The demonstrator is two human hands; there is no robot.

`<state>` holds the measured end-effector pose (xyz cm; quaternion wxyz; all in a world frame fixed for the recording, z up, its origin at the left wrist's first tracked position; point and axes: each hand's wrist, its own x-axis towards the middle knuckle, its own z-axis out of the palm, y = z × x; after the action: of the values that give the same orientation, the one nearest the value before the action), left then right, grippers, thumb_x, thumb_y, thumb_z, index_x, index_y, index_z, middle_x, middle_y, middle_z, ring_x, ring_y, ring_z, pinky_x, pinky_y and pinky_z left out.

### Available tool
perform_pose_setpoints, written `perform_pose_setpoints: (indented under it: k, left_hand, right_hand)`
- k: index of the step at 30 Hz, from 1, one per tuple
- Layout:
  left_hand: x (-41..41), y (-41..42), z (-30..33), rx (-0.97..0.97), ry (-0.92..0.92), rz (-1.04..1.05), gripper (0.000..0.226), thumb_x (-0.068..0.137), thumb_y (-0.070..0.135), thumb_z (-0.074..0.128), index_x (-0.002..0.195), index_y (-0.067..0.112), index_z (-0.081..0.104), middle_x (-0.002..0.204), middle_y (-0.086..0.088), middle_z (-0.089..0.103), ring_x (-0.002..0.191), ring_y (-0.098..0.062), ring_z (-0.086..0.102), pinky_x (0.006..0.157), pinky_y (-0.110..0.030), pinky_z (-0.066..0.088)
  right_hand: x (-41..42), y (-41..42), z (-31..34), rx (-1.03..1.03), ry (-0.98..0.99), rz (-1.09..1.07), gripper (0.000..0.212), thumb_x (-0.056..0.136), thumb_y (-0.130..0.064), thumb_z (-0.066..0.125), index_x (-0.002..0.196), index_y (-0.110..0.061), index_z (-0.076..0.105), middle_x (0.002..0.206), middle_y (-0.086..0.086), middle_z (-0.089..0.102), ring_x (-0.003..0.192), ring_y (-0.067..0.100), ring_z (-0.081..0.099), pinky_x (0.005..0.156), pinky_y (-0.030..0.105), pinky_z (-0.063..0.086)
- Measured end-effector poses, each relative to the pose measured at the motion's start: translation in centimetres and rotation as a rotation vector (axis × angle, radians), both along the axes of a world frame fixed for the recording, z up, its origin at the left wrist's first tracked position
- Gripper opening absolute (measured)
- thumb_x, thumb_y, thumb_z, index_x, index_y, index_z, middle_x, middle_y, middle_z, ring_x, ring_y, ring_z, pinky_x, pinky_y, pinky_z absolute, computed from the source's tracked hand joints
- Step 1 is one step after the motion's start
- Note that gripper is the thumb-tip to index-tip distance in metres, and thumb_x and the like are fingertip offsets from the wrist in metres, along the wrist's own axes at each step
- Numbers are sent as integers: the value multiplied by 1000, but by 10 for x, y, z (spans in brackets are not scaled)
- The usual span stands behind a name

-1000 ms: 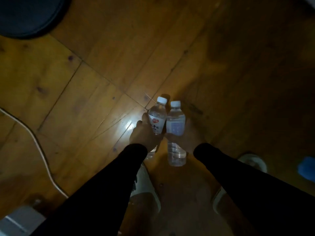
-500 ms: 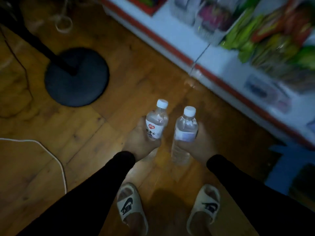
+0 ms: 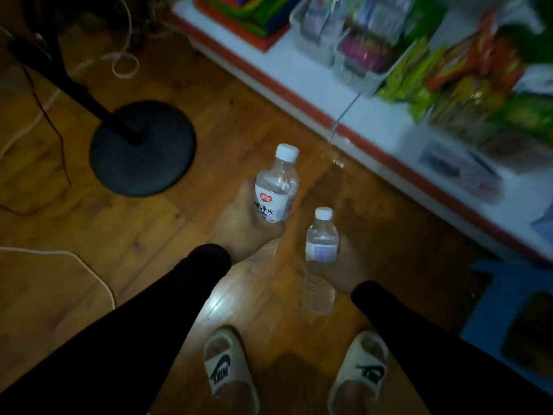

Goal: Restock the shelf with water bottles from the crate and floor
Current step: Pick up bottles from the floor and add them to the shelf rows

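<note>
My left hand [image 3: 244,226] grips a clear water bottle with a white label and red logo [image 3: 276,187], held upright over the wooden floor. My right hand [image 3: 344,265] grips a second clear water bottle with a pale label [image 3: 320,250], lower and closer to me. Both bottles have white caps. The white shelf with a red edge [image 3: 299,94] runs diagonally across the upper right, with snack packs and baskets on it. No crate is clearly visible.
A black round stand base [image 3: 143,148] with a pole sits on the floor at left. White and dark cables [image 3: 89,265] trail across the left floor. A blue object [image 3: 508,310] stands at the right. My slippered feet [image 3: 227,372] are below.
The view has lifted from bare floor to the shelf. Both bottles stay in my hands; the left one has risen above the right, and the two have drawn apart.
</note>
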<state>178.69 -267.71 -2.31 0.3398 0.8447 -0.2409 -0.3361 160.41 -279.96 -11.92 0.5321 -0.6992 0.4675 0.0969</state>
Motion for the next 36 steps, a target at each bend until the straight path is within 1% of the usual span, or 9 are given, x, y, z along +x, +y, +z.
perform_pose_setpoints:
  k: [3, 9, 13, 17, 24, 26, 29, 31, 36]
  left_hand:
    - [-23, 31, -73, 111, 51, -3, 58, 68, 30, 80, 109, 35, 39, 92, 14, 64, 83, -4, 63, 71, -27, 52]
    - [-50, 78, -177, 233, 118, -89, 61, 69, 27, 81, 111, 29, 38, 89, 13, 61, 76, 3, 58, 54, -8, 41]
    - [-52, 87, -209, 295, 139, -100, 68, 66, 30, 84, 115, 30, 37, 86, 17, 54, 72, 4, 53, 53, -5, 40]
    - [-50, 82, -206, 314, 129, -118, 69, 67, 30, 83, 120, 26, 38, 91, 13, 56, 78, -7, 56, 55, -8, 36]
    - [-43, 32, -105, 235, 104, -130, 62, 67, 26, 80, 115, 27, 41, 91, 10, 63, 81, -12, 63, 64, -24, 48]
    - [-39, 7, -56, 193, 70, -151, 58, 67, 29, 80, 108, 31, 40, 86, 11, 62, 76, -9, 61, 61, -22, 47]
    - [-30, -39, 35, 120, 4, -212, 58, 67, 36, 77, 109, 31, 39, 88, 9, 63, 76, -11, 61, 64, -31, 51]
    - [-24, -70, 105, 53, -32, -252, 57, 70, 36, 77, 112, 28, 40, 91, 8, 64, 78, -10, 61, 66, -31, 50]
    - [-10, -142, 300, -136, -163, -474, 67, 78, 40, 76, 134, 38, 39, 113, 13, 64, 91, 1, 58, 71, -9, 45]
  right_hand:
    - [-29, 32, -83, 37, 85, 25, 70, 60, -36, 89, 120, -28, 54, 108, -7, 66, 97, 17, 64, 87, 38, 54]
    - [-59, 76, -205, 101, 209, 38, 66, 67, -23, 88, 124, -19, 55, 105, -2, 64, 98, 22, 63, 83, 33, 49]
    - [-55, 81, -244, 113, 236, 79, 42, 78, -18, 81, 112, -17, 56, 94, -1, 63, 93, 25, 63, 80, 34, 47]
    - [-50, 72, -233, 145, 263, 97, 33, 85, -24, 75, 112, -10, 62, 108, 10, 68, 102, 30, 65, 91, 40, 50]
    - [7, 15, -58, 257, -120, -210, 22, 94, -43, 62, 98, -22, 69, 95, -9, 70, 87, 6, 66, 76, 22, 50]
    - [22, -7, 6, 343, -262, -221, 18, 98, -35, 57, 89, -28, 70, 83, -18, 71, 80, -2, 65, 76, 22, 50]
    - [39, -40, 105, 377, -405, -172, 14, 95, -17, 61, 108, -22, 60, 91, -18, 72, 83, -6, 66, 70, 15, 50]
    - [47, -66, 177, 276, -471, -144, 38, 86, -12, 73, 121, -17, 57, 108, -6, 72, 94, 0, 68, 74, 19, 52]
    - [36, -138, 376, 73, -623, -189, 52, 71, -27, 87, 117, -19, 64, 112, 4, 73, 104, 23, 70, 86, 42, 57]
